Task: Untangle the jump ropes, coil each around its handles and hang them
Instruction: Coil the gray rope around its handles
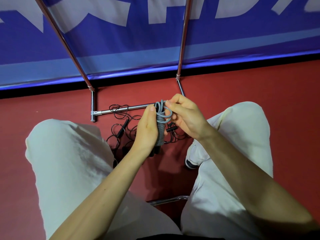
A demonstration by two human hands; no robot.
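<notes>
The left hand (147, 130) wraps its curled fingers round the grey rope bundle (160, 129), thumb laid along its near side; the right hand (185, 116) pinches a loose grey loop (168, 113) just above those fingers; the black jump ropes (121, 125) lie tangled on the red floor (216, 87) beyond and below both hands.

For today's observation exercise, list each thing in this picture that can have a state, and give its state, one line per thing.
grey jump rope: mostly coiled around its black handles, a last loop loose at the top
left hand: grips the coiled bundle
right hand: pinches the loose grey loop
black jump ropes: tangled on the floor, uncoiled
metal rack: standing, nothing seen hanging on it
</notes>
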